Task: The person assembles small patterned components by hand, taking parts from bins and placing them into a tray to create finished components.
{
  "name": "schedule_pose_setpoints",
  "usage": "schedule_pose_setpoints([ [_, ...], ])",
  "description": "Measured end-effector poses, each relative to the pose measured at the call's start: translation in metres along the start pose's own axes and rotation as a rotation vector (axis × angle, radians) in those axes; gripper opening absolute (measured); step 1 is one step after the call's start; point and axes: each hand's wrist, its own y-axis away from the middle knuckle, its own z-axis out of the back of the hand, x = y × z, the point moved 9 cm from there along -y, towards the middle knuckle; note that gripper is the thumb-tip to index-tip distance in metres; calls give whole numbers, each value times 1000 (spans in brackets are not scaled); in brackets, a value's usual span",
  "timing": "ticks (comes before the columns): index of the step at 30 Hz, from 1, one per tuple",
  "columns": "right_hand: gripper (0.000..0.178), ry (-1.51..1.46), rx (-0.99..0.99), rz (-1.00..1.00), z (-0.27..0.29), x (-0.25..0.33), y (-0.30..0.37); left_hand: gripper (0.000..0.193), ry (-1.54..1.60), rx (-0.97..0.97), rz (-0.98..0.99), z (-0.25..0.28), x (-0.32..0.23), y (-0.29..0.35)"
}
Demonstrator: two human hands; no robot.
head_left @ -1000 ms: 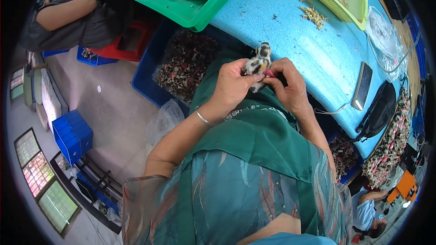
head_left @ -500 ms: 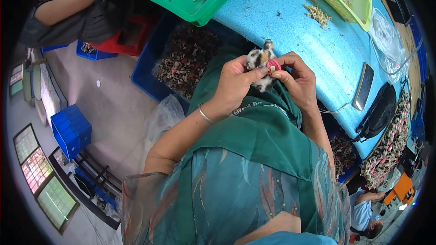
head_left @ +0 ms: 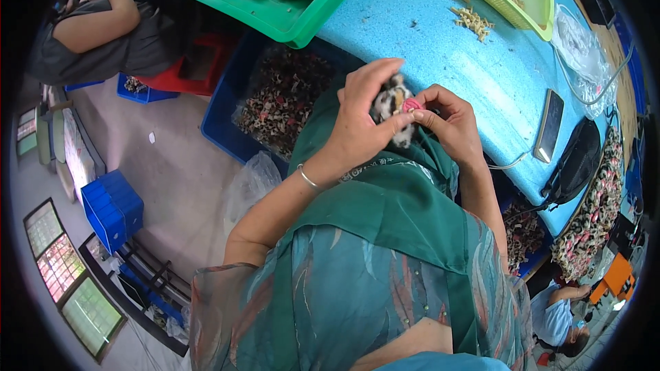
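Observation:
Above my lap, at the edge of the blue table, I hold a small furry plush piece [head_left: 399,139] with black, white and tan spots and a pink patch [head_left: 411,105] on it. My left hand [head_left: 361,113] cups it from the left; the thumb presses near the pink patch while the other fingers are raised and curved over the top. My right hand [head_left: 450,124] pinches the pink patch between thumb and forefinger. The fingers partly hide the piece.
A green tray [head_left: 292,34] with similar plush pieces stands at the far left of the table [head_left: 481,82]. Small tan pieces [head_left: 473,22] lie by a yellow-green basket [head_left: 546,24]. A phone [head_left: 550,126] and black bag [head_left: 574,165] are at right. A blue bin [head_left: 218,120] holds furry pieces.
My left fingers have lifted off the plush piece's upper part and opened upward, the thumb staying on it. The right hand keeps its pinch. The view has shifted slightly.

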Motion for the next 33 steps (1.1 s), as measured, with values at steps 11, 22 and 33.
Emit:
schedule_pose_setpoints([
  [11, 7, 286, -18, 144, 0, 28, -6, 26, 147, 513, 445, -44, 34, 25],
  [22, 10, 929, -96, 823, -49, 76, 23, 21, 290, 300, 167, -31, 19, 18],
  [33, 10, -321, 169, -91, -37, 17, -35, 20, 712, 310, 514, -17, 34, 20],
])
